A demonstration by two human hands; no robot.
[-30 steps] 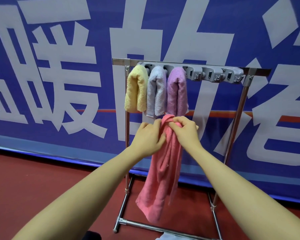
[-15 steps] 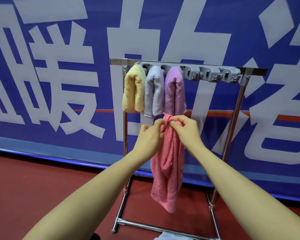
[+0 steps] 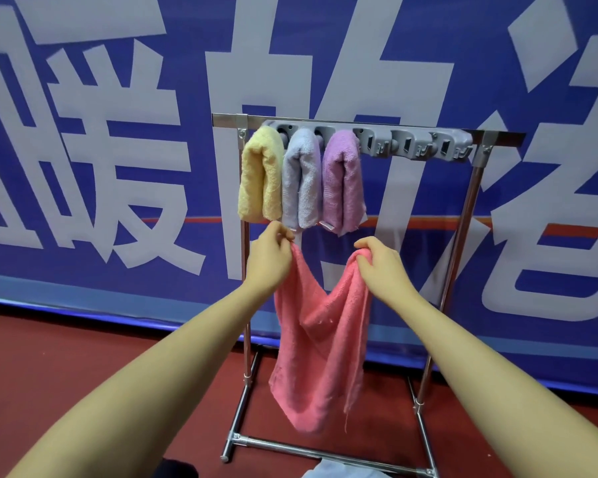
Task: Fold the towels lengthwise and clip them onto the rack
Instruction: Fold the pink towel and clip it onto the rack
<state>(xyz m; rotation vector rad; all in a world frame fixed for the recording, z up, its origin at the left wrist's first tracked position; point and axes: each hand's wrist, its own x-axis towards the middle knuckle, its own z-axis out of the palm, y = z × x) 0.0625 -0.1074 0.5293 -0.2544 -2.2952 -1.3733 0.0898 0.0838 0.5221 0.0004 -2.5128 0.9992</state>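
Towel number four, mid-spread

Head cam: left hand [image 3: 271, 260] and right hand [image 3: 382, 262] each pinch a top corner of the pink terry towel [image 3: 320, 339], long axis hanging toward 6 o'clock; free grey rack clips [image 3: 411, 143] sit at 1 o'clock, nearer the right hand.

We stretch both bare forearms up from the lower corners toward mid-frame. Our left hand [image 3: 271, 258] and right hand [image 3: 382, 262] sit level, apart, fingers curled, each pinching an upper corner of the pink towel [image 3: 320, 343].
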